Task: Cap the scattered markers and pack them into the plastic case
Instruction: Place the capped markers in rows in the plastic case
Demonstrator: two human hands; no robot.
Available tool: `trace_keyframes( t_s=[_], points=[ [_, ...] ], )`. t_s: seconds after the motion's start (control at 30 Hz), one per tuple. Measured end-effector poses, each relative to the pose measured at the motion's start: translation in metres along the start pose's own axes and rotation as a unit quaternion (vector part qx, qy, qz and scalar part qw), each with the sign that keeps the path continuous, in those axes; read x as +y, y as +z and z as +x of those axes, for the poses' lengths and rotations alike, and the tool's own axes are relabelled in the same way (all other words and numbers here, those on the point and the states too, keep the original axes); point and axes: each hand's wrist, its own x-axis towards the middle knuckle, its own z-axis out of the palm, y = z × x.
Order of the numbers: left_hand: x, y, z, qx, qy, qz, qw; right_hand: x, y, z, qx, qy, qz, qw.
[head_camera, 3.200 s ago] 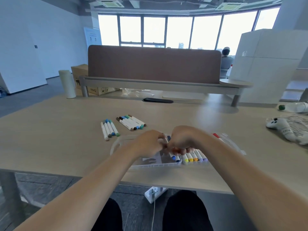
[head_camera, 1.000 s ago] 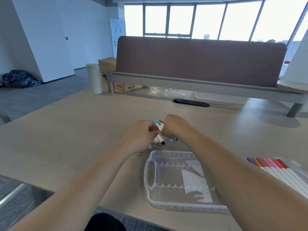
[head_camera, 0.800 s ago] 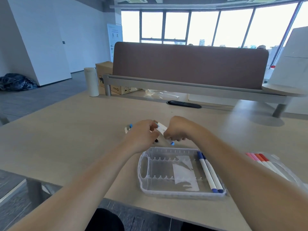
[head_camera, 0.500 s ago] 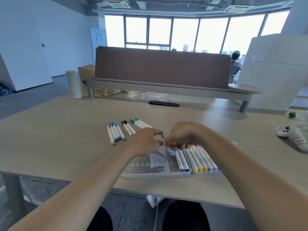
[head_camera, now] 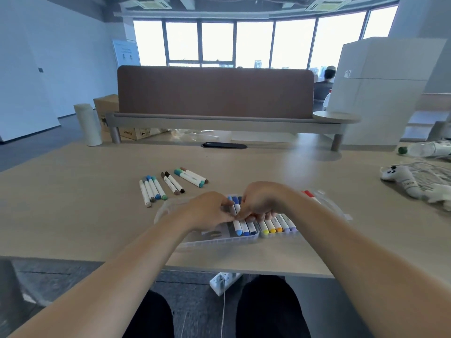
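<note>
I observe the left hand (head_camera: 210, 211) and right hand (head_camera: 264, 200), fingers curled, pinching one blue-capped marker (head_camera: 235, 203) above the plastic case (head_camera: 219, 241) at frame centre on the desk (head_camera: 73, 203). Loose markers (head_camera: 172, 183) lie up-left of it.

left hand (head_camera: 207, 212) and right hand (head_camera: 264, 201) pinch a blue marker (head_camera: 235, 200) over the plastic case (head_camera: 219, 241).

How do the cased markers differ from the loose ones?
Cased markers lie side by side in the plastic case; loose markers lie in three small groups on the table. The left hand and right hand are on cased markers; loose markers are untouched. Both: white barrels, coloured caps on.
</note>
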Motion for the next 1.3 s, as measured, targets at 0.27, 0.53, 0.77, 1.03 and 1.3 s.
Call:
trace_keyframes(
  t_s=[0.27,0.53,0.77,1.03,1.3],
  points=[
    [0.004,-0.002,0.001,-0.009,0.000,-0.012,1.000,-0.005,-0.004,0.007,-0.020,0.011,-0.045,0.999],
    [-0.030,-0.023,0.001,0.110,-0.038,-0.062,0.991,-0.032,-0.009,0.023,0.148,-0.048,-0.031,0.987],
    [-0.101,-0.059,-0.009,0.240,-0.108,-0.129,0.956,-0.109,-0.003,0.076,0.209,-0.118,0.003,0.971],
    [-0.156,-0.074,-0.021,0.275,-0.143,-0.123,0.943,-0.179,0.008,0.130,0.219,-0.141,-0.035,0.965],
    [-0.178,-0.068,-0.019,0.265,-0.164,-0.140,0.940,-0.201,0.010,0.152,0.207,-0.097,-0.103,0.968]
  ],
)
